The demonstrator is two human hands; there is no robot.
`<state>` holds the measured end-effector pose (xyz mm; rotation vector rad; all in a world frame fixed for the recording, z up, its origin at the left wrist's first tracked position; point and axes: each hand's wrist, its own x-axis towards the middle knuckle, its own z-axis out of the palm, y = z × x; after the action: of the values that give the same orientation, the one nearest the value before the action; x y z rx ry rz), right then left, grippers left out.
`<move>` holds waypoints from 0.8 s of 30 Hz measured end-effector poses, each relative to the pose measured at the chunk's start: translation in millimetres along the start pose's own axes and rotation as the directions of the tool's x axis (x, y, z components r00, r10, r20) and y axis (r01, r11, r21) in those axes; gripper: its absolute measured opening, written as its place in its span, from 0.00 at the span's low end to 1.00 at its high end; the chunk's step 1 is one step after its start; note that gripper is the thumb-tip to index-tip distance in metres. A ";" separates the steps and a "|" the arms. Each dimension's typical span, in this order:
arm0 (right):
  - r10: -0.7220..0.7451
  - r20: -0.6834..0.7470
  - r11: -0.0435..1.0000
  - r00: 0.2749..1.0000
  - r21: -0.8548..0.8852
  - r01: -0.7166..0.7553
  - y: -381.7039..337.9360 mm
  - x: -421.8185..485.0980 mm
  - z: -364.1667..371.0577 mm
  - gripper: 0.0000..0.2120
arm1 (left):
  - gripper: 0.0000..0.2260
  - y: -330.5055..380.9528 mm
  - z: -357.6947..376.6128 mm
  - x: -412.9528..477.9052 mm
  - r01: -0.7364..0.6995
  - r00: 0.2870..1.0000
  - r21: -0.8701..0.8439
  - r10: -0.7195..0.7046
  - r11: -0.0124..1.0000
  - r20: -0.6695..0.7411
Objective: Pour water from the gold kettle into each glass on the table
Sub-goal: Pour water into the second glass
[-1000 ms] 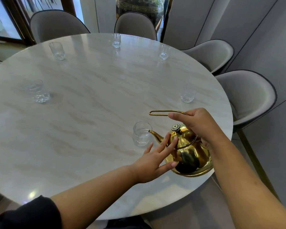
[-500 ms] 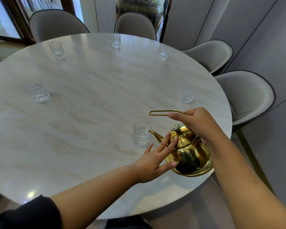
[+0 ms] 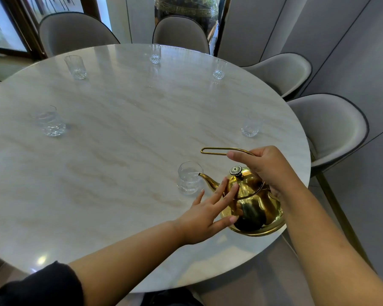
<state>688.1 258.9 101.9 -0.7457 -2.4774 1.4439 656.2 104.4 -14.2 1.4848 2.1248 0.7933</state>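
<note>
Hardly anything has shifted since half a second ago: the kettle (image 3: 252, 208), both hands and the near glass (image 3: 189, 181) sit where they did, and the spout (image 3: 208, 181) is at the same spot by the glass rim.

The right hand (image 3: 265, 166) comes in from the lower right, with its forearm rising steeply and the wrist bent over the kettle. Its fingers are curled round the rear of the thin wire handle (image 3: 215, 150) and grip it. One digit lies straight along the wire, whose looped front end juts out to the left.

The left hand (image 3: 206, 217) reaches across from the lower left on a bare forearm below a black sleeve (image 3: 42, 286). Its fingers are straight and spread. The two longest rest with their tips on the kettle's shoulder, just below the knob (image 3: 236, 171), and the thumb presses the side lower down. It steadies the kettle without closing on it.

The kettle is at the near right edge of the table (image 3: 119, 162), tipped to the left, with the spout tip touching or just over the near glass's rim. I cannot tell whether its base touches the tabletop, nor whether water is running.

Five more glasses (image 3: 75, 67) stand well apart around the far rim. Grey chairs (image 3: 332, 127) ring the table.
</note>
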 end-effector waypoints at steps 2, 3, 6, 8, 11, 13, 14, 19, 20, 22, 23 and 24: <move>0.002 -0.015 0.999 1.000 0.044 -0.001 5.5 -0.3 -0.1 0.24 | 0.28 -0.4 1.2 0.5 0.007 1.000 0.022 -0.007 1.000 0.001; 0.004 -0.021 0.998 1.000 0.068 -0.002 8.4 -0.8 -0.3 0.25 | 0.27 -0.8 1.9 0.5 0.009 1.000 0.033 -0.009 0.999 -0.002; 0.019 -0.042 0.990 0.999 0.141 -0.013 17.2 -3.0 -1.7 0.25 | 0.27 -2.1 4.8 1.3 0.014 1.000 0.070 -0.014 0.997 -0.007; 0.026 -0.051 0.980 0.998 0.199 -0.016 22.8 -5.5 -2.4 0.25 | 0.27 -3.2 6.5 1.7 0.012 1.000 0.086 -0.011 0.996 -0.010; 0.044 -0.057 0.953 0.997 0.300 -0.025 31.6 -10.3 -2.9 0.24 | 0.28 -3.9 10.0 1.9 0.011 1.000 0.116 -0.008 0.993 -0.024; 0.068 -0.076 0.929 0.995 0.368 -0.035 38.8 -14.2 -2.8 0.24 | 0.28 -5.1 13.7 2.3 0.015 0.999 0.136 -0.010 0.991 -0.038; 0.079 -0.088 0.915 0.993 0.403 -0.037 42.9 -16.5 -2.4 0.23 | 0.28 -6.0 15.7 2.4 0.017 0.999 0.145 -0.011 0.989 -0.042; 0.107 -0.130 0.821 0.986 0.570 -0.014 64.3 -34.7 0.2 0.24 | 0.27 -8.3 25.1 1.7 0.008 0.999 0.200 0.001 0.980 -0.047; 0.109 -0.134 0.804 0.985 0.594 -0.009 67.8 -39.7 0.6 0.24 | 0.27 -7.0 27.2 0.5 0.005 0.999 0.211 0.005 0.977 -0.048; 0.108 -0.147 0.772 0.983 0.635 0.010 73.5 -51.3 0.6 0.25 | 0.27 -2.5 32.1 -3.5 0.003 0.998 0.219 0.009 0.976 -0.054; 0.106 -0.155 0.756 0.982 0.654 0.021 76.1 -57.5 0.6 0.25 | 0.27 0.4 35.1 -6.5 0.003 0.998 0.217 0.011 0.976 -0.062; 0.103 -0.159 0.740 0.982 0.672 0.031 77.9 -64.1 0.4 0.25 | 0.26 3.6 38.2 -9.9 0.004 0.997 0.215 0.011 0.977 -0.071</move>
<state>768.8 257.7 41.3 -0.7164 -1.5996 1.9927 686.2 104.0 -40.1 1.5887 2.3242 0.6434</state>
